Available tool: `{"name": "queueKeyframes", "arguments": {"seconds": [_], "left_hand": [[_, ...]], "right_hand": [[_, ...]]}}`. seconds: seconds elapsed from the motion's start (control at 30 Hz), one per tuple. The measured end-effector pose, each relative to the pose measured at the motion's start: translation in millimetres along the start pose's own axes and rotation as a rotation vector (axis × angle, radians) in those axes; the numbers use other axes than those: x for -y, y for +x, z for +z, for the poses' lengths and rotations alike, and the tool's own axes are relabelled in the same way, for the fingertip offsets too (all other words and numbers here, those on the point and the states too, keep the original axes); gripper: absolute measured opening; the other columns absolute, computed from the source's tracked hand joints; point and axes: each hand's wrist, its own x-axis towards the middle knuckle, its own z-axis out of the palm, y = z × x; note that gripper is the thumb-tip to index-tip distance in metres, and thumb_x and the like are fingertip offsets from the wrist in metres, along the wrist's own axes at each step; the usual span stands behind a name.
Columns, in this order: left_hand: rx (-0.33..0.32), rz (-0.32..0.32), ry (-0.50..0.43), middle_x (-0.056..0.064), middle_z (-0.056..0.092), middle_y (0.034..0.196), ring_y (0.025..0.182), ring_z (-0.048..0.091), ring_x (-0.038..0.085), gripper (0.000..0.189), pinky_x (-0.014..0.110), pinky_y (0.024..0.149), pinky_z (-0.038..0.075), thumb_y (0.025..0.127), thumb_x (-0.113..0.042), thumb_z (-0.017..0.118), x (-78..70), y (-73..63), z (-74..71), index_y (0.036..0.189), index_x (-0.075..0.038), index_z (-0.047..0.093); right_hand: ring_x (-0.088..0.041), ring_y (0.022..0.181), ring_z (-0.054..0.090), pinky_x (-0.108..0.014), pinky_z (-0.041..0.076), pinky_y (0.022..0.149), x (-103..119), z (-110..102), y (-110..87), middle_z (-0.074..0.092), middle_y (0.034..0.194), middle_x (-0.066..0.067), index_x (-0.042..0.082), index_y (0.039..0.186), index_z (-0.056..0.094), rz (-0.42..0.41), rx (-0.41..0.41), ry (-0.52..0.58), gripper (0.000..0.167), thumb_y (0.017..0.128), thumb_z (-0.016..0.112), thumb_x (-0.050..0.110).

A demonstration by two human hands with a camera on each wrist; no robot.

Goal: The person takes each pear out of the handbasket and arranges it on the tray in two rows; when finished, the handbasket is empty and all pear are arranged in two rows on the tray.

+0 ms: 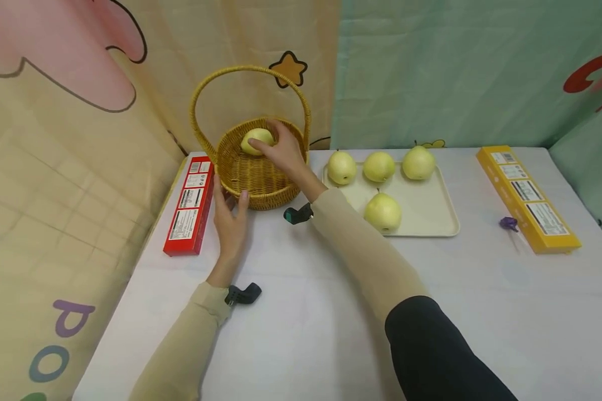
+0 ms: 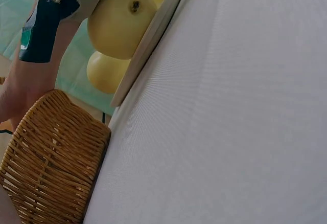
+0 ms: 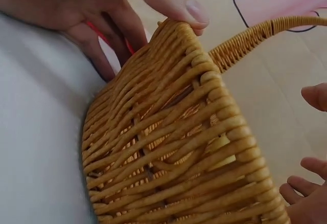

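A golden wicker basket (image 1: 263,197) with a tall hooped handle stands at the table's back left. My left hand (image 1: 229,225) holds its near left side; in the right wrist view the thumb lies over the rim and the fingers rest along the outer wall. One pale yellow pear (image 1: 256,139) lies inside against the back wall. Over the basket, my right hand (image 1: 285,150) has its thumb and fingers spread around the pear's right side. In the right wrist view these fingers (image 3: 311,193) are parted with nothing between them; the pear shows through the weave, lower down.
Right of the basket, a cream tray (image 1: 426,214) carries several pears (image 1: 383,212), partly behind my right forearm. A red box (image 1: 188,206) lies close to the basket's left. At the far right are a yellow box (image 1: 529,200) and a small purple-wrapped lollipop (image 1: 509,223). Curtains hang behind.
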Motion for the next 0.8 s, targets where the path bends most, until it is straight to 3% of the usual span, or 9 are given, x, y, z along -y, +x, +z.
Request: {"name": "queueKeyframes", "arguments": {"seconds": [0.2, 0.43, 0.8], "left_hand": [[0.004, -0.004, -0.001, -0.002, 0.024, 0.175, 0.15, 0.042, 0.024, 0.082, 0.044, 0.125, 0.036, 0.107, -0.046, 0.057, -1.1, -3.3, 1.7, 0.171, -0.024, 0.012], [0.001, 0.012, 0.006, 0.003, 0.027, 0.174, 0.149, 0.044, 0.029, 0.081, 0.048, 0.124, 0.037, 0.107, -0.045, 0.058, -3.3, -1.9, 2.3, 0.171, -0.023, 0.013], [0.007, 0.003, 0.004, 0.004, 0.028, 0.174, 0.149, 0.043, 0.027, 0.081, 0.047, 0.124, 0.037, 0.108, -0.042, 0.059, -2.2, 0.5, 1.8, 0.171, -0.023, 0.012]], "right_hand": [[-0.026, 0.148, 0.046, -0.037, 0.046, 0.115, -4.4, 10.0, 8.7, 0.044, 0.165, -0.006, 0.017, 0.163, 0.038, -0.023, 0.006, -0.044, 0.081, 0.096, 0.073, 0.047], [-0.024, 0.145, 0.049, -0.037, 0.05, 0.11, -6.0, 14.7, 16.0, 0.044, 0.165, -0.003, 0.02, 0.164, 0.036, 0.031, 0.037, -0.091, 0.085, 0.094, 0.074, 0.047], [-0.026, 0.15, 0.042, -0.038, 0.04, 0.12, -11.9, 21.9, 26.2, 0.037, 0.169, -0.009, 0.012, 0.165, 0.034, -0.026, 0.128, -0.246, 0.086, 0.094, 0.074, 0.041]]}}
